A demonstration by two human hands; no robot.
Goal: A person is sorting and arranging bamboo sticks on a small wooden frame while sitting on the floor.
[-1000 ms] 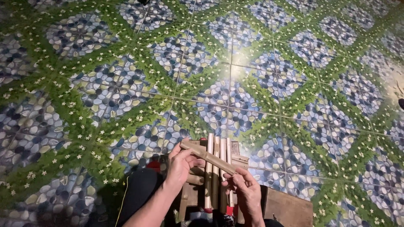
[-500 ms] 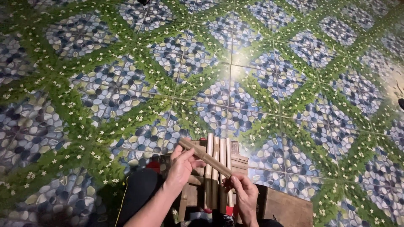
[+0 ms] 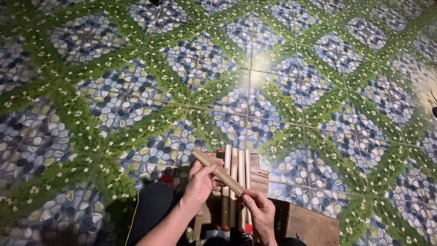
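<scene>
My left hand (image 3: 199, 182) and my right hand (image 3: 259, 210) both grip one short tan bamboo stick (image 3: 217, 171). The stick lies slantwise, its upper end to the left and its lower end by my right fingers. Under it stand several upright bamboo strips (image 3: 236, 168), side by side and running away from me. My left forearm comes in from the bottom edge.
A small wooden block (image 3: 259, 175) sits just right of the strips, and a dark wooden board (image 3: 314, 225) lies at the bottom right. Dark cloth (image 3: 152, 207) covers my knee at the lower left. The floor is glossy tile (image 3: 136, 100) patterned with pebbles and green leaves.
The slanted stick has slid down and to the right across the strips. My right hand has dropped lower with it.
</scene>
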